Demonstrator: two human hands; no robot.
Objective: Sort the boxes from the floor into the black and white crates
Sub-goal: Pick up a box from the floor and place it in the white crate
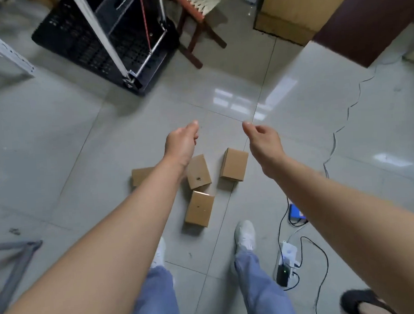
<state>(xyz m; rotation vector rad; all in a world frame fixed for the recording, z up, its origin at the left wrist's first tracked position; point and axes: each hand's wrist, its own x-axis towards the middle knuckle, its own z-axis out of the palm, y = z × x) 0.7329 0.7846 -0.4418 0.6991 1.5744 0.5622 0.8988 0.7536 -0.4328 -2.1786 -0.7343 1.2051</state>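
— Where are the boxes?
— All four lie flat on the floor (54, 142), just ahead of the shoes (245, 234). The middle box (199, 172) has its long axis running away from the person. The right box (234, 164) and the near box (200, 212) lie much the same way, far ends leaning a little right. The near box is just beside the middle box.
— And the fourth?
— The left box (141, 176) is half hidden under the left forearm (136, 209), so I can't tell its axis.
— The hands?
— The left hand (182, 143) and right hand (263, 138) hover apart above the boxes, fingers loosely curled, holding nothing.
— The crates?
— The black crate (72, 38) sits well off, far left, with a metal frame (122, 65) standing across it. I can't tell what's inside.
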